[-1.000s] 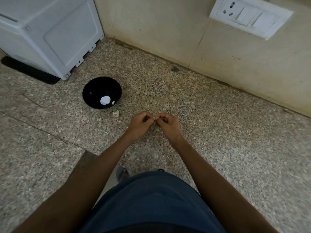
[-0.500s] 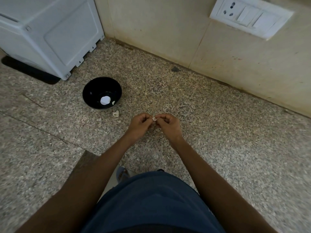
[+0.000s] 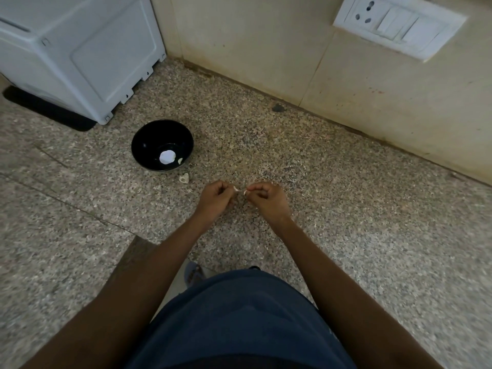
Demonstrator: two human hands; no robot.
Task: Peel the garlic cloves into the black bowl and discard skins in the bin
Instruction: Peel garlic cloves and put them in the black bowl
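Head view, and both hands are working above the speckled table, near centre. Left hand, grip curled and pinching one end of a small garlic clove; right hand, grip curled too, pinching at the other end, likely pulling the skin off. The pale bit is tiny, so clove and skin can't be told apart.

Far left of the hands sits the black bowl, close enough for a quick drop, with a white piece and a smaller pale bit inside. A scrap lies on the table just beside the bowl. No bin is in view. A white appliance stands far left against the wall.
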